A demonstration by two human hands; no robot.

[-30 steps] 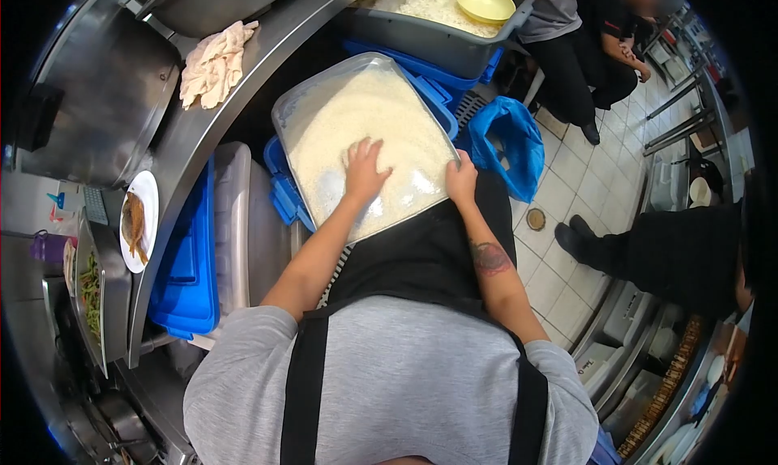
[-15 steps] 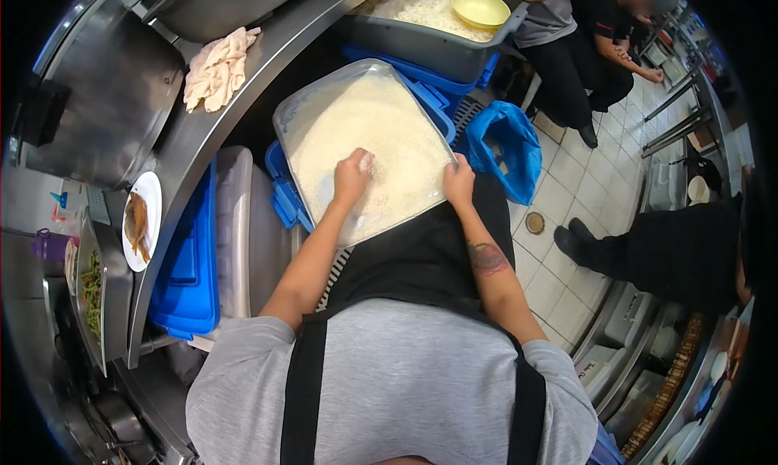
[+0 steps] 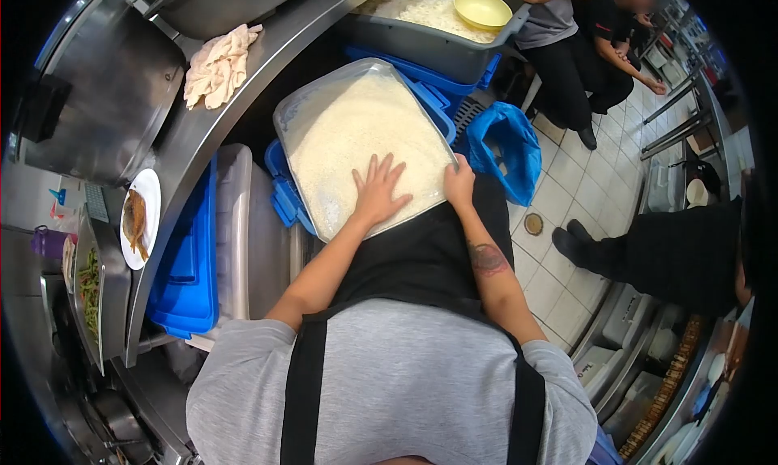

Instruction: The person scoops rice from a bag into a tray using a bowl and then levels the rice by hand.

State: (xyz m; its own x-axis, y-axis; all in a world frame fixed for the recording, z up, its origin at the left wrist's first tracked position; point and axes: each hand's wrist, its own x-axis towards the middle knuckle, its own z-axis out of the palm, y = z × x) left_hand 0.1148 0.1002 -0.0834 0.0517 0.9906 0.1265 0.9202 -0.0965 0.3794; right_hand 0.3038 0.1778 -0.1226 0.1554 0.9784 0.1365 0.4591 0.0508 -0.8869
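My left hand (image 3: 378, 191) lies palm down with spread fingers on pale cream crumbs (image 3: 356, 129), which look like breadcrumbs or something grated. They fill a square, see-through or metallic tub (image 3: 285, 118) that sits tilted at my lap. At the tub's right corner, my right hand (image 3: 459, 183) is closed around the rim, its thumb on top. Under the tub, blue plastic lids or bins (image 3: 284, 194) stick out on both sides.
A grey bin (image 3: 405, 37) of white flakes holds a yellow bowl (image 3: 482, 10). Beside my right hand hangs an open blue bag (image 3: 506, 153). Left is a steel counter (image 3: 194, 133) with a pot (image 3: 105, 84), cloth (image 3: 220, 66) and fish plate (image 3: 128, 242). Other people are at right.
My left hand has opened from a closed fist and moved slightly right, now flat on the crumbs. The grey patch of tub bottom it had uncovered is mostly covered. My right hand stays put.
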